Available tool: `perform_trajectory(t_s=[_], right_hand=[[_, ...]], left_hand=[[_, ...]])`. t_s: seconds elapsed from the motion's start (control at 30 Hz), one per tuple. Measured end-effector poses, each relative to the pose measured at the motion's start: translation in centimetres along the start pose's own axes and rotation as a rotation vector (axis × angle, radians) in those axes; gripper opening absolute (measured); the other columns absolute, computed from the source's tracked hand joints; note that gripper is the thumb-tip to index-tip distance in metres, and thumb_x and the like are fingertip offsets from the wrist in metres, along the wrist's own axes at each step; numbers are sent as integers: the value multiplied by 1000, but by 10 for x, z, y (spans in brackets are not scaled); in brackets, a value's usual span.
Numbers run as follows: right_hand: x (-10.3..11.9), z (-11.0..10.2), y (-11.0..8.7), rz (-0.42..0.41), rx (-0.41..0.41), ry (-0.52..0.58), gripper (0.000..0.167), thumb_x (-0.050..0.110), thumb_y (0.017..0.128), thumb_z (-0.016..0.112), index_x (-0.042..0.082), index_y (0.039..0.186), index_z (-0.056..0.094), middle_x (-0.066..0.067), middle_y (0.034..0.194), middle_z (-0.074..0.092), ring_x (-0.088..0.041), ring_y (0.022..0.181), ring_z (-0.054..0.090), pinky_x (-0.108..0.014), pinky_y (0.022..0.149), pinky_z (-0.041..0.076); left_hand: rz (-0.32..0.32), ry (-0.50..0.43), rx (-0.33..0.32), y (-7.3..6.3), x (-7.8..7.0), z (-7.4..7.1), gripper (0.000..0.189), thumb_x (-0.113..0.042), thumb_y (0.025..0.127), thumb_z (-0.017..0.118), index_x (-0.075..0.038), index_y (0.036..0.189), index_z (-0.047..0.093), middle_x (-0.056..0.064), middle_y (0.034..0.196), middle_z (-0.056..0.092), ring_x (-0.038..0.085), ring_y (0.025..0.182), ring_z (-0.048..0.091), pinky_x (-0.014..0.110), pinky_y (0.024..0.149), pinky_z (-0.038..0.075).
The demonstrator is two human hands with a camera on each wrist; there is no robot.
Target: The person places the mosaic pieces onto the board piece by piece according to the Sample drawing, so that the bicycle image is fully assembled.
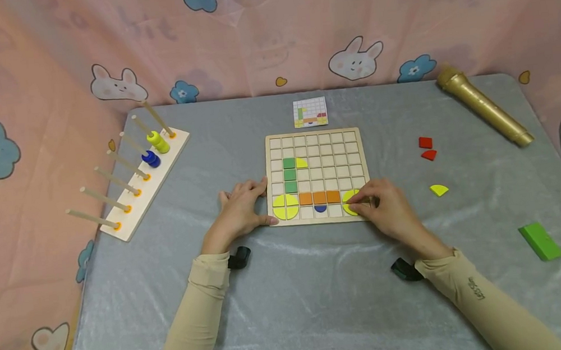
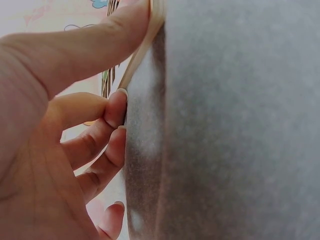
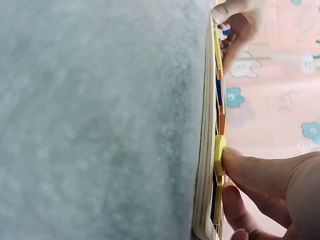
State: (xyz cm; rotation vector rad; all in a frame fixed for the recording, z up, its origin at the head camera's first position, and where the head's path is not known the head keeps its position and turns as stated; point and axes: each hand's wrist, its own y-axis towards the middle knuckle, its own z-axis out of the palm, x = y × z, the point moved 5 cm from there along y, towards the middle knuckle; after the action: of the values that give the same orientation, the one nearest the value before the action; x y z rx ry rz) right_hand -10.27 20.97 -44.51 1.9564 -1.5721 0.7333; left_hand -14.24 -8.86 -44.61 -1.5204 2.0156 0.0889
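Note:
A wooden grid board [image 1: 321, 222] lies on the table. My left hand [image 1: 240, 211] holds its left edge, thumb at the front left corner and index finger farther up the side. Over the lower right cells, my right hand [image 1: 387, 210] pinches a yellow quarter-circle piece [image 3: 218, 156] between thumb and fingers, partly hiding the yellow pieces there. Set in the board are a yellow circle of quarter pieces [image 1: 286, 206], a row of orange squares [image 1: 319, 197], a blue half-circle [image 1: 320, 209], green squares [image 1: 290, 175] and one yellow quarter-circle [image 1: 301, 163].
Behind the board lies a pattern card [image 1: 310, 112]. To the right are a red square [image 1: 425, 142], a red quarter-circle [image 1: 429, 155], a loose yellow quarter-circle [image 1: 439, 189], a green block [image 1: 540, 242] and a gold microphone [image 1: 484, 107]. A peg rack [image 1: 153, 195] with rings stands left.

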Motion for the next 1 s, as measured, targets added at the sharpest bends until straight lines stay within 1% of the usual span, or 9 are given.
perform_trajectory(t_s=[0.1, 0.27, 0.4, 0.53, 0.63, 0.77, 0.87, 1.0], right_hand=[[-2, 1, 1, -12, -16, -3, 6, 4, 87, 86, 6, 92, 83, -10, 93, 73, -23, 82, 48, -34, 74, 35], [-4, 0, 1, 4, -29, 13, 7, 4, 87, 85, 5, 92, 80, -14, 96, 71, -26, 85, 48, -36, 77, 34], [-7, -3, 2, 17, -51, 35, 9, 2, 86, 85, 3, 92, 78, -16, 97, 72, -26, 87, 48, -34, 78, 34], [-13, -10, 0, 61, -76, 56, 10, 2, 87, 84, 1, 94, 77, -18, 99, 72, -28, 94, 51, -34, 83, 37], [-19, -20, -2, 103, -91, 34, 12, 5, 89, 84, 1, 98, 77, -20, 105, 72, -31, 101, 55, -37, 87, 39], [-32, -43, -6, 132, -135, -26, 18, 7, 90, 83, -1, 105, 76, -24, 111, 71, -35, 103, 59, -38, 88, 39], [-46, -61, -8, 152, -167, -43, 22, 6, 91, 82, -4, 109, 75, -27, 114, 70, -38, 105, 56, -38, 88, 37], [-65, -82, -13, 178, -214, -43, 24, 4, 91, 82, -5, 112, 76, -24, 115, 69, -30, 102, 51, -31, 86, 36]], left_hand=[[0, 2, 0, 0, 0, -1, 103, -37, 83, 91, -16, 167, 35, 5, 140, 60, 29, 125, 48, 50, 95, 21], [-2, -1, 1, 0, 0, -1, 103, -37, 83, 91, -16, 167, 35, 5, 140, 60, 29, 126, 47, 50, 96, 20], [-2, -8, 3, 0, 0, 0, 103, -36, 83, 91, -16, 167, 34, 4, 140, 60, 29, 125, 47, 50, 96, 20], [-3, -11, 5, 0, 0, 0, 103, -36, 83, 91, -17, 167, 34, 4, 140, 60, 29, 125, 47, 50, 95, 19], [0, -9, 2, 0, 0, 1, 103, -36, 83, 91, -16, 167, 34, 4, 139, 60, 28, 124, 47, 50, 95, 19], [6, -7, -3, 0, -1, 0, 103, -36, 83, 91, -15, 167, 35, 4, 137, 60, 28, 123, 47, 50, 95, 20], [7, -7, -5, 0, -1, 0, 104, -35, 82, 92, -15, 167, 35, 4, 137, 60, 28, 123, 47, 50, 95, 20], [5, -5, -3, 0, -1, 0, 104, -35, 82, 92, -15, 167, 35, 4, 138, 60, 28, 122, 47, 50, 95, 20]])
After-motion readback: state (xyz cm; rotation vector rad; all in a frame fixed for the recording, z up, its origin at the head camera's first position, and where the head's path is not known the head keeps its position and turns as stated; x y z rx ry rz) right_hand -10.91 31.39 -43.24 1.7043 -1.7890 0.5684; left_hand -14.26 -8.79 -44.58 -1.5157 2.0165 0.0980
